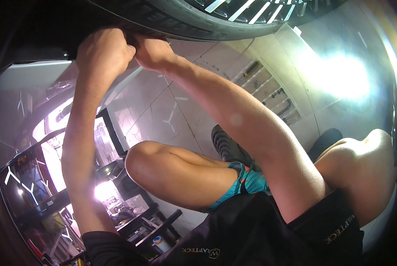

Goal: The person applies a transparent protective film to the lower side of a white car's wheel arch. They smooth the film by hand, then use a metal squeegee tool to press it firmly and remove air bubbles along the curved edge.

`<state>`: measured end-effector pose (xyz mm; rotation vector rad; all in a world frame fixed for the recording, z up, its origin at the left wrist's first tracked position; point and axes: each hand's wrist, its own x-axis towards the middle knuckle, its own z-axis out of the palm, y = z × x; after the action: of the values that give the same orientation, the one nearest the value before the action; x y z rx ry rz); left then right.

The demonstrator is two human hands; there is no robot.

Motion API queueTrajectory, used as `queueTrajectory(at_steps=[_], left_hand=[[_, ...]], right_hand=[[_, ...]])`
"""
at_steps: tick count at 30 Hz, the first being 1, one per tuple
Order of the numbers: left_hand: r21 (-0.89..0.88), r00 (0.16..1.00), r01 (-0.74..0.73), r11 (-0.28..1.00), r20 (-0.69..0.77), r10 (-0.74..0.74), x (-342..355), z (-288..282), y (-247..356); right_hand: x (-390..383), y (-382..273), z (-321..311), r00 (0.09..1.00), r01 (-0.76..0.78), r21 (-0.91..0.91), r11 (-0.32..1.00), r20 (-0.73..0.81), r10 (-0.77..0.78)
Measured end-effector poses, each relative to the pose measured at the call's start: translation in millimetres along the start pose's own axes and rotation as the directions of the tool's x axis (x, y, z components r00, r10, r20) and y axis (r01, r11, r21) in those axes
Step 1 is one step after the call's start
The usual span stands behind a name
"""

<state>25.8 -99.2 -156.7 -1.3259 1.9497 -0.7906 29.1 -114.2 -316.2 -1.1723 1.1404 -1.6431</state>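
At the top is a black tire (172, 22) around a spoked wheel (256, 9), with a dark panel (34, 31) of what looks like a vehicle to its left. My left hand (103, 55) is closed against the dark area just under the tire, its fingertips mostly hidden. My right hand (152, 53) is beside it, also with curled fingers at that dark edge; what either one grips is hidden. A pale, glossy surface (30, 77) lies below the dark panel on the left.
A light tray of tools (269, 93) lies on the tiled floor (176, 115) at right of center. My bent knees (145, 164) and a dark shoe (223, 144) are below. At the lower left stand a dark shelving unit with items (141, 226) and glossy dark panels (25, 186).
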Motion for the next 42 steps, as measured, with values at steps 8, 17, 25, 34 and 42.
queueTrajectory(at_steps=[8, 17, 25, 34, 42], left_hand=[[-0.041, 1.0, -0.008, 0.999, -0.026, 0.007, -5.9, -2.7, 1.6], [-0.049, 1.0, -0.02, 0.999, 0.002, 0.02, -5.8, -7.0, 2.0], [-0.003, 0.998, -0.044, 0.999, 0.048, 0.044, -3.2, -9.2, -0.6], [-0.067, 0.996, -0.073, 0.995, 0.045, 0.076, -10.6, -9.1, -1.0], [-0.046, 0.991, -0.133, 0.99, 0.024, 0.135, -7.5, -7.4, -5.2]], right_hand=[[-3.6, 0.7, -15.2, 0.997, -0.027, -0.035, 0.999, 0.074, 0.03], [-36.6, 17.4, -26.9, 0.984, 0.151, -0.182, 0.972, -0.064, -0.165], [-73.2, -13.8, -17.9, 0.965, 0.046, -0.125, 0.991, -0.252, -0.077], [-77.7, -76.6, -22.9, 0.941, -0.331, 0.044, 0.942, -0.064, 0.334], [-79.6, -74.1, -19.5, 0.921, -0.389, 0.06, 0.919, -0.001, 0.39]])
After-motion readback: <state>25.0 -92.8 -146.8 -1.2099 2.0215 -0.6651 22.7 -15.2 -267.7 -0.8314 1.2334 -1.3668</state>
